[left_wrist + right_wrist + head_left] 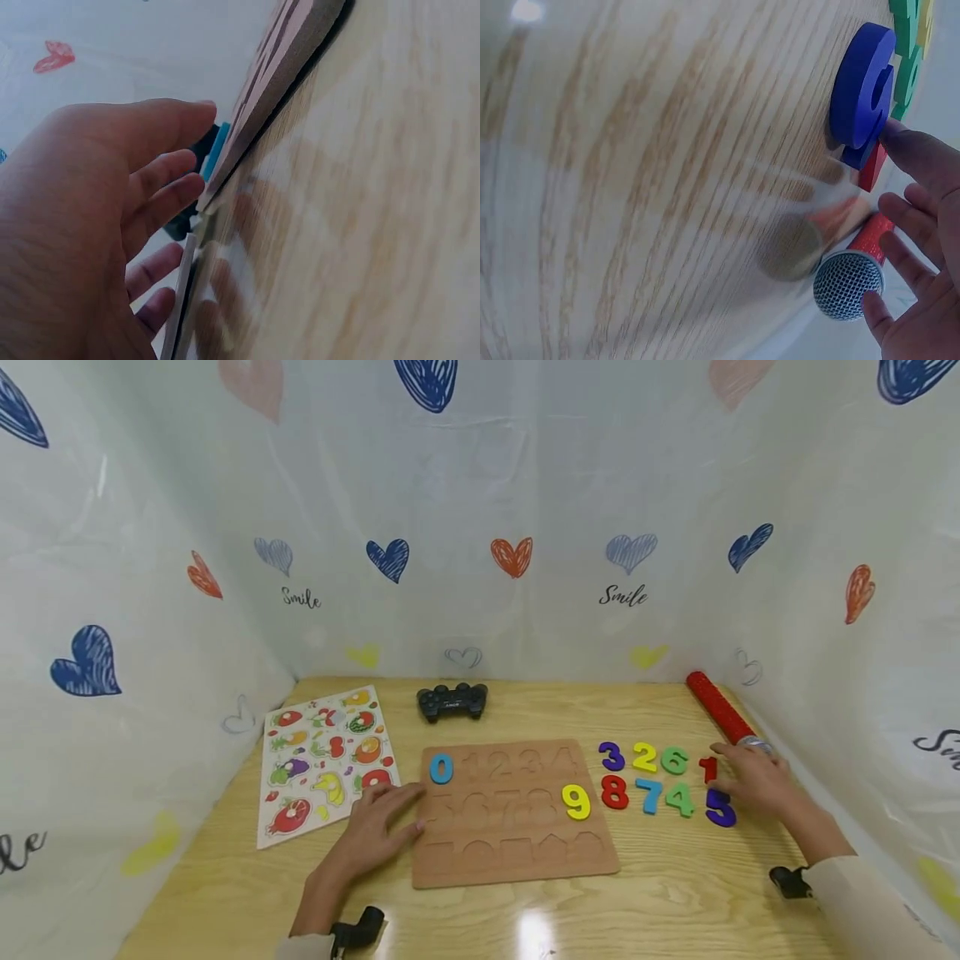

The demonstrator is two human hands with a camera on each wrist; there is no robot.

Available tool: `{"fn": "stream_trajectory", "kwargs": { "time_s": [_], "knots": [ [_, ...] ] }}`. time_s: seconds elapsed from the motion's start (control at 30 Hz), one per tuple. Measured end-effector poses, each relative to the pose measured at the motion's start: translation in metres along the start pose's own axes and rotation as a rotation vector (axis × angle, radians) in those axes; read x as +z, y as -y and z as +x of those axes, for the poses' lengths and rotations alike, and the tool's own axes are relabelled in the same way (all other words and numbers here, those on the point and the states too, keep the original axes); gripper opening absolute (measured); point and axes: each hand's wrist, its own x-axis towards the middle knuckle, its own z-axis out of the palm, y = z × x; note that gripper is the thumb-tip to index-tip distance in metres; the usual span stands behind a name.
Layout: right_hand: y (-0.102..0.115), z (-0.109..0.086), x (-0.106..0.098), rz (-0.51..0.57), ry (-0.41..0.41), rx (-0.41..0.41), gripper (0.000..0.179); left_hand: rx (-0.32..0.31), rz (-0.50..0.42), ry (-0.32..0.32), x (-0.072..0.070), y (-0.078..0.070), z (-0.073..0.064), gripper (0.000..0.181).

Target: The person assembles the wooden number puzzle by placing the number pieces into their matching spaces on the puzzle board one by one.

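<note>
A brown wooden number board (517, 852) lies on the table with a blue 0 (442, 769) and a yellow 9 (576, 802) on it. At its left edge is my left hand (375, 827), fingers loosely bent, thumb and fingertips by the rim. My right hand (757, 781) reaches over the right-hand number pieces, with index finger and thumb spread beside the red 1 (708, 768). Its thumb is close to the blue-purple 5 (862, 86); whether it touches is hard to tell. Beside the 1 are several more pieces, among them a green 4 (680, 799) and red 8 (614, 792).
A fruit picture board (322, 760) lies at the left, partly beside the left hand. A black game controller (452, 702) sits at the back. A red microphone (720, 708) lies at the back right, its mesh head (847, 285) near the right hand's fingers. Curtains surround the table.
</note>
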Motion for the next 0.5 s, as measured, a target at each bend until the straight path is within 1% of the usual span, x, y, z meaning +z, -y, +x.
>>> {"fn": "stream_trajectory", "kwargs": {
  "time_s": [0.13, 0.23, 0.4, 0.5],
  "knots": [
    [0.0, 0.0031, -0.0002, 0.001, 0.033, 0.005, 0.061, 0.023, 0.034, -0.01, 0.0001, -0.0004, -0.0013, 0.054],
    [-0.0025, 0.005, 0.002, -0.006, 0.048, -0.001, 0.061, 0.025, 0.042, 0.016, -0.0019, -0.0021, -0.0019, 0.054],
    [-0.005, 0.0048, 0.0028, -0.008, 0.029, -0.008, 0.059, 0.014, 0.035, 0.058, -0.0029, -0.0032, 0.0, 0.056],
    [-0.0024, 0.0042, 0.0018, -0.006, 0.012, 0.001, 0.06, 0.011, 0.027, 0.056, -0.0021, -0.0028, -0.0003, 0.056]
  ]
}}
